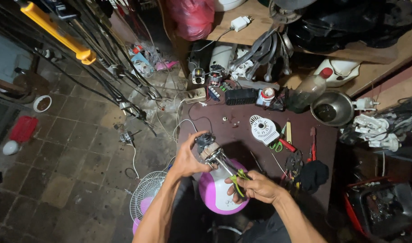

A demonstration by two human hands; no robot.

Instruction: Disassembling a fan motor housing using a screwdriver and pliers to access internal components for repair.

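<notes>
The pink-and-white plastic fan housing (pixel 217 193) stands at the near edge of the dark wooden worktable (pixel 242 128). Above it, the bare copper-wound fan motor (pixel 209 150) is out, clamped in the left hand (pixel 186 159). The right hand (pixel 256 186) grips green-handled pliers (pixel 233 174) on its shaft; reassembly looks undone.

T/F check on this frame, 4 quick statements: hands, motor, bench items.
1. The left hand holds a small motor. True.
2. The right hand holds a hammer. False: it holds green-handled pliers at the motor's shaft.
3. A metal bowl sits at the far right of the dark table. True.
4. The pink and white fan base lies on the upper shelf. False: it sits below the hands, at the table's near edge.
</notes>
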